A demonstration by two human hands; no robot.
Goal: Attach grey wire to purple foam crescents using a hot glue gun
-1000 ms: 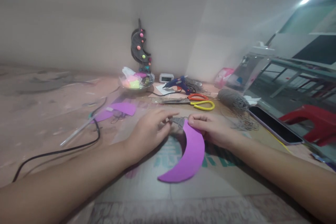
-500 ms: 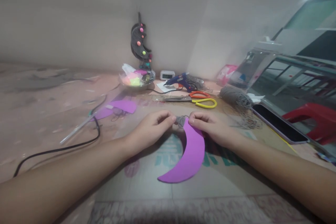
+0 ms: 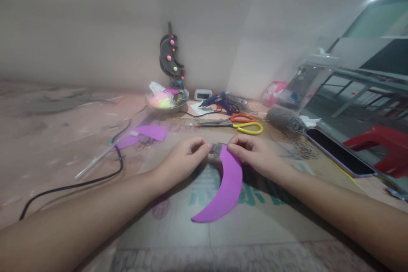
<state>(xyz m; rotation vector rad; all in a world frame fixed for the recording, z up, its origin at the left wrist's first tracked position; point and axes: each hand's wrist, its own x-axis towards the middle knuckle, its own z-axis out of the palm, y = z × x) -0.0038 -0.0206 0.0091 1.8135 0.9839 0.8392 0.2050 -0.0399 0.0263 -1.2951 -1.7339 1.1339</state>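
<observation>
Between my hands is a purple foam crescent, its free tip pointing down and to the left. Grey yarn is wound round its upper end. My left hand pinches the yarn-wrapped tip between thumb and fingers. Closed on the crescent's upper right edge, my right hand has its thumb on the purple face. Under both hands lies a cardboard sheet with green print. A grey ball of yarn rests beyond my right hand, with loose strands beside it.
Orange-and-yellow-handled scissors and a blue glue gun lie ahead. Behind are a bowl, a small clock and a decorated grey crescent. Purple scraps, a glue stick and a black cable lie left; a phone right.
The crescent has turned slightly, its body shifting left and looking narrower. Both hands keep their grip and have moved only a little left. The background sits slightly lower in view.
</observation>
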